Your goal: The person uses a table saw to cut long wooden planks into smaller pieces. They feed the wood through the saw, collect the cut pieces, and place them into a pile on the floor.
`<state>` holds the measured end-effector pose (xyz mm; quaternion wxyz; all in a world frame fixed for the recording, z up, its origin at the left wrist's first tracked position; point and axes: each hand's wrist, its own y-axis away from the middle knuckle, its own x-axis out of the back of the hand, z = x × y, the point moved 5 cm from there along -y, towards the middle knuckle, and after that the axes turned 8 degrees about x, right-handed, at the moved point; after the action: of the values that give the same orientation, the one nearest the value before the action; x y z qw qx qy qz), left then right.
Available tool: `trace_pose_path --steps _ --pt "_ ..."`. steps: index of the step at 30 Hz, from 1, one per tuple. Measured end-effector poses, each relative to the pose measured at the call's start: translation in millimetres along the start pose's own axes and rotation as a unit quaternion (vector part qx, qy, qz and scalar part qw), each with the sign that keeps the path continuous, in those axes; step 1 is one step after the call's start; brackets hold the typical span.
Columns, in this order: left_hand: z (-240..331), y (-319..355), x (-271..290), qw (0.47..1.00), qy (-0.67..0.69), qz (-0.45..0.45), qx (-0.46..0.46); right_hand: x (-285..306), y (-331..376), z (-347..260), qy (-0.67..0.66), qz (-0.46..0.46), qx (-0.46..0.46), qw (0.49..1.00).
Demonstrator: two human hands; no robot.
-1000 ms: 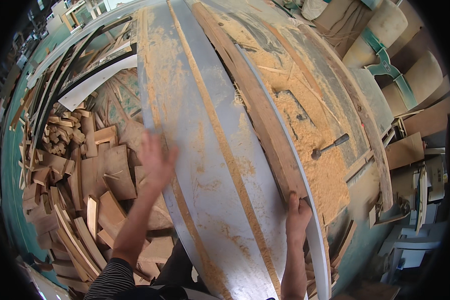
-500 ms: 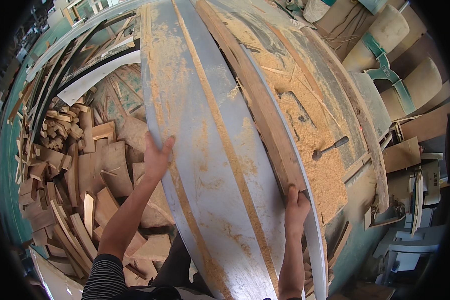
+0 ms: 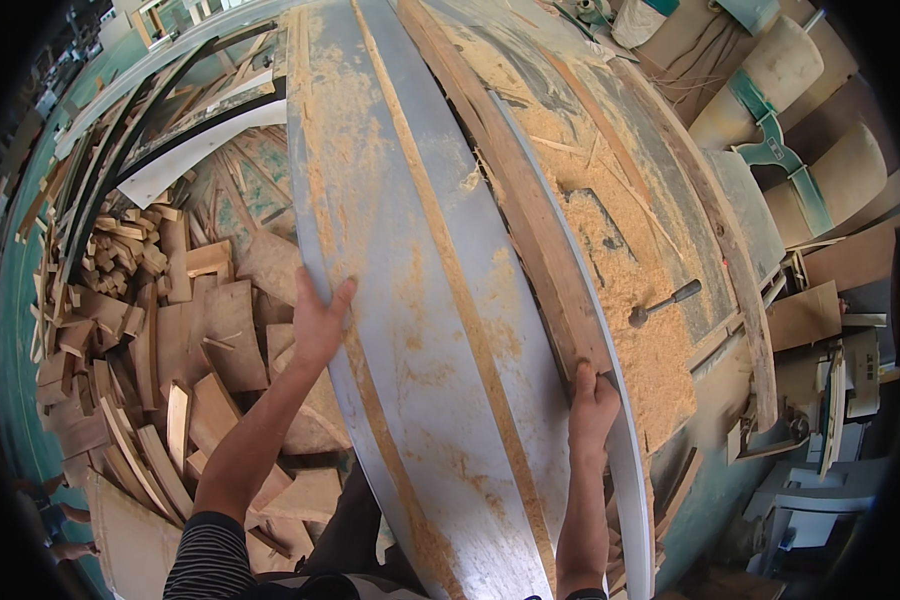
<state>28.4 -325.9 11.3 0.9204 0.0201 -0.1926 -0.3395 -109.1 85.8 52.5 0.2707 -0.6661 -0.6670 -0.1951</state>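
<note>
Two bare hands work at a broad grey desk (image 3: 400, 350) dusted with sawdust (image 3: 645, 365), a long wooden plank (image 3: 525, 215) stretched out on its right half. The right hand (image 3: 594, 405) grips the plank's near end, thumb pressed on top, so the timber runs away from the knuckles toward the desk's far edge. The left hand (image 3: 320, 325) rests open at the desk's left edge, thumb spread on the surface and well apart from the plank.

Brown and rough-grained, the plank is straight and narrow, with a dark line along its left side and a slim, pale grey-blue rail (image 3: 630, 500) just beside it on the right. Smooth, scuffed metal shows between two long, straight bands of packed yellow sawdust. Right of the rail, looser, crumbly sawdust heaps around a dark lever (image 3: 670, 302) with a rounded end. Beyond the desk's left edge lie blocky, flat and curved wood offcuts (image 3: 235, 330), piled on a green floor (image 3: 20, 370).
</note>
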Motion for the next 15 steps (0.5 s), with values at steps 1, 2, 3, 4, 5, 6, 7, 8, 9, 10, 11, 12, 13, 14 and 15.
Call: trace_pose_path --steps 1,2,3,4,5,6,7,8,9,10,11,12,13,14,15 --pt "1.5 0.6 -0.5 1.0 -0.002 -0.001 0.007 -0.5 -1.0 -1.8 0.0 0.002 0.003 1.0" --pt "3.3 1.7 0.1 1.0 0.002 -0.003 0.015 -1.9 -2.2 -3.5 0.002 0.002 0.003 1.0" --pt "5.7 3.1 0.6 1.0 0.006 -0.004 0.024 -3.1 -3.6 -5.5 0.004 0.002 0.003 1.0" --pt "6.5 3.8 0.8 0.999 0.01 -0.006 0.032 -4.6 -4.4 -6.6 0.006 0.003 0.003 1.0" --pt "4.1 3.6 1.2 1.0 0.005 0.015 0.021 -6.4 -5.0 -6.5 0.002 0.007 0.01 1.0" --pt "-1.2 3.1 0.3 0.999 0.0 0.037 0.009 -8.7 -5.9 -5.6 -0.002 0.012 0.018 1.0" --pt "-2.9 2.9 -0.8 0.998 -0.005 0.056 -0.003 -8.8 -6.5 -5.1 -0.005 0.018 0.024 1.0" --pt "-1.0 3.9 -1.3 0.999 0.0 0.046 -0.001 -9.7 -7.5 -5.7 -0.002 0.013 0.023 1.0" --pt "3.0 5.6 -0.6 0.999 0.005 0.037 0.001 -10.5 -9.0 -7.1 0.001 0.009 0.022 1.0" --pt "4.7 6.4 -0.6 1.0 0.01 0.027 0.003 -11.3 -10.3 -8.2 0.004 0.004 0.02 1.0" --pt "3.2 6.1 -0.1 0.999 0.009 0.032 -0.007 -12.6 -11.4 -9.8 0.003 0.002 0.019 1.0" --pt "-0.5 5.9 -0.6 0.999 0.008 0.038 -0.017 -14.0 -12.4 -11.3 0.002 -0.001 0.018 1.0" --pt "-2.2 6.2 -0.1 0.999 0.007 0.044 -0.027 -15.2 -13.3 -12.5 0.0 -0.003 0.016 1.0" --pt "-1.5 6.5 -0.9 1.0 0.014 0.025 -0.011 -15.8 -14.5 -12.1 0.002 -0.003 0.011 1.0" --pt "1.4 7.8 -1.1 1.0 0.02 0.006 0.004 -16.1 -15.9 -11.4 0.003 -0.002 0.006 1.0"
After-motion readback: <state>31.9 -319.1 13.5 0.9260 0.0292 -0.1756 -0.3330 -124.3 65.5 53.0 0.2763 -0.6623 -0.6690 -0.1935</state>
